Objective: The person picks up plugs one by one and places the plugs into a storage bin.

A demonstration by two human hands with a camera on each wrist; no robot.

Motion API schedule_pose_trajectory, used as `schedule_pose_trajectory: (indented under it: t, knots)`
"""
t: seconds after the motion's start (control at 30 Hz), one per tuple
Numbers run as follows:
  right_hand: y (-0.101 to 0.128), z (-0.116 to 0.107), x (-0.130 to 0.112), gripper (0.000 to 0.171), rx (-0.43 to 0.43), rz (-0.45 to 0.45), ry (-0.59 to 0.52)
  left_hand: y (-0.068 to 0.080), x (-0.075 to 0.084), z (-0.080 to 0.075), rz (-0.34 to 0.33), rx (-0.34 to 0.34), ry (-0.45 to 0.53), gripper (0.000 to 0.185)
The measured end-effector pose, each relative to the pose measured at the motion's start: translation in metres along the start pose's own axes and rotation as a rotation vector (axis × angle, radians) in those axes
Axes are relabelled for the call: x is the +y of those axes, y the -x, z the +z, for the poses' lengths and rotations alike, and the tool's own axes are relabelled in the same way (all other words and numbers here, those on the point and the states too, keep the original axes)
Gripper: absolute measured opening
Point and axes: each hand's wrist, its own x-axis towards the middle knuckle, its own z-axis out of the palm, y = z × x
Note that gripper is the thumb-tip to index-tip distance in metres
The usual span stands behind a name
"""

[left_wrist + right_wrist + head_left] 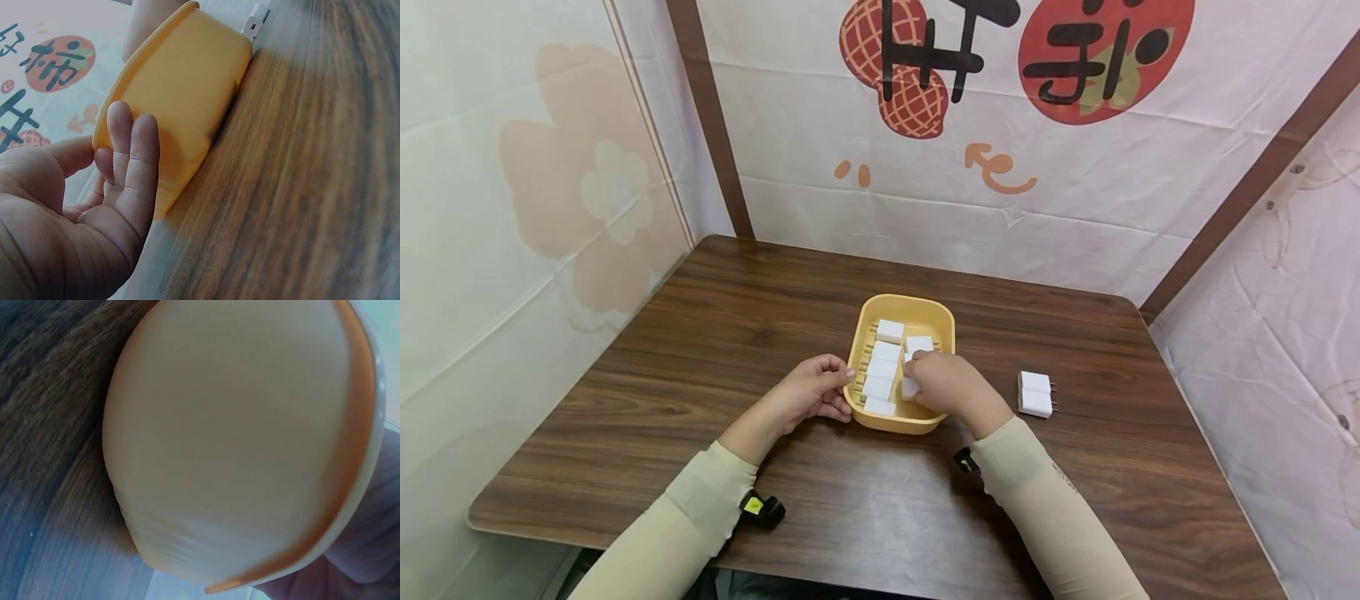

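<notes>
A yellow plastic basket (898, 423) sits on the table and contains several white plug chargers (882, 369), most of them in a left row with prongs pointing left. My left hand (808, 392) pinches the basket's left rim between thumb and fingers; in the left wrist view two fingers lie along the outer wall. Reaching over the near right rim, my right hand (952, 386) has its fingertips down on a white charger (910, 388) in the right row. Its fingertips are partly hidden, and the basket wall (237, 437) blocks most of the right wrist view.
Two more white chargers (1036, 403) lie side by side on the wooden table (760, 300), right of the basket, prongs to the right. Printed fabric walls (790, 150) stand behind the table and at both sides.
</notes>
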Motion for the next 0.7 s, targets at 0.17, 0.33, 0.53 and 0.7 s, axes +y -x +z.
schedule_pose_trajectory:
  t: [0.17, 0.33, 0.53, 0.7]
  knots:
    - [0.0005, -0.0003, 0.0008, 0.011, 0.009, 0.01, 0.006, -0.0021, -0.0009, 0.0002, 0.001, -0.003, 0.003, 0.019]
    - [0.001, 0.0001, 0.0024, 0.012, 0.005, 0.013, -0.003, -0.0029, -0.0016, 0.0006, 0.003, -0.016, 0.01, 0.019]
    - [0.0022, -0.0015, 0.0045, 0.011, 0.023, -0.019, -0.019, -0.0024, -0.0021, 0.0, 0.002, -0.008, 0.009, 0.022]
    - [0.0044, -0.0056, 0.0054, 0.01, 0.014, -0.05, -0.038, -0.0016, -0.0022, -0.0009, 0.001, -0.007, 0.007, 0.022]
